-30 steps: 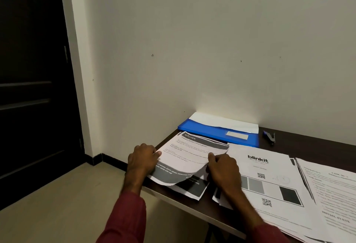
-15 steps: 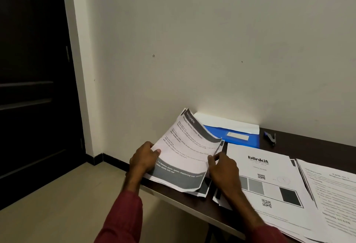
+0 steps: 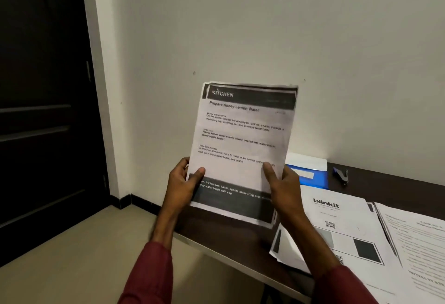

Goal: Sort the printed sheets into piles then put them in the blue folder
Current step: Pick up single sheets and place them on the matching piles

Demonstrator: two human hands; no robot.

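Observation:
I hold a small stack of "KITCHEN" sheets (image 3: 243,140) upright in front of the wall, above the table's left end. My left hand (image 3: 183,183) grips its lower left edge, thumb on the front. My right hand (image 3: 283,185) grips the lower right edge the same way. The blue folder (image 3: 313,178) lies flat by the wall behind my right hand, a white sheet on its far part; the stack hides its left half. A "blinkit" pile (image 3: 337,229) lies on the table to the right, with a text-sheet pile (image 3: 419,248) beyond it.
The dark table (image 3: 385,185) stands against a white wall, its left front edge near my forearms. A small blue stapler (image 3: 340,174) sits by the wall right of the folder. A dark door fills the left side, with beige floor below.
Both hands have lifted the KITCHEN sheets off the table and turned them upright, facing me. The sheets now cover part of the blue folder.

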